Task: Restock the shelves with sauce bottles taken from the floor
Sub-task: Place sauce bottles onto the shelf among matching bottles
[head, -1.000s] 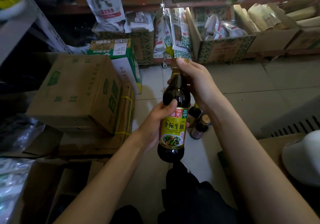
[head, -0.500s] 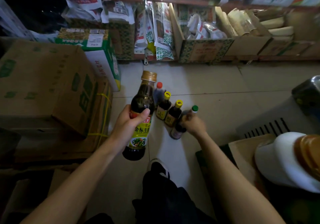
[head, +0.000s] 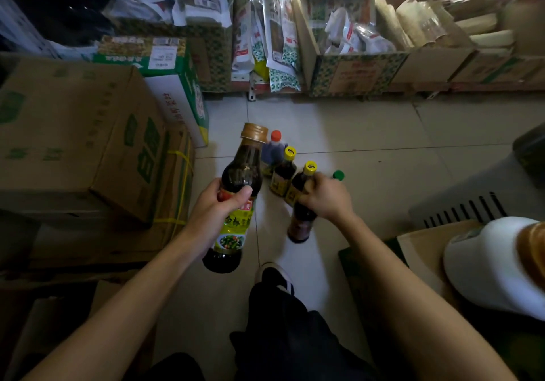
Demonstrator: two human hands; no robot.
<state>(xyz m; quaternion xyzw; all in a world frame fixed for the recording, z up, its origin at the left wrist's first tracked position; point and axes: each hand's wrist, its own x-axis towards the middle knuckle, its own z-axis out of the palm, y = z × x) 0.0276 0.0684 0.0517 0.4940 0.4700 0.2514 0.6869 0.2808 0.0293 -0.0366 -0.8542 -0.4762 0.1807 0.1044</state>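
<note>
My left hand [head: 212, 212] grips a large dark soy sauce bottle [head: 236, 203] with a brown cap and a yellow-green label, held above the tiled floor. My right hand [head: 326, 200] is wrapped round the upper part of a smaller dark bottle with a green cap [head: 302, 223]; whether its base still touches the floor I cannot tell. Close behind stand two dark bottles with yellow caps [head: 283, 174] and a bluish bottle with an orange cap [head: 272, 152].
Stacked cardboard boxes [head: 76, 144] fill the left side, with a green-and-white carton [head: 177, 91] behind them. Low shelves with bagged goods and open boxes [head: 354, 68] run along the back. A grey vented unit [head: 472, 203] and a white cap [head: 489, 265] sit at right. My shoe [head: 274, 277] is below.
My right hand let go of the big bottle's cap and dropped to the floor bottles, where it now grips the green-capped one. The left hand keeps holding the large bottle, lowered slightly.
</note>
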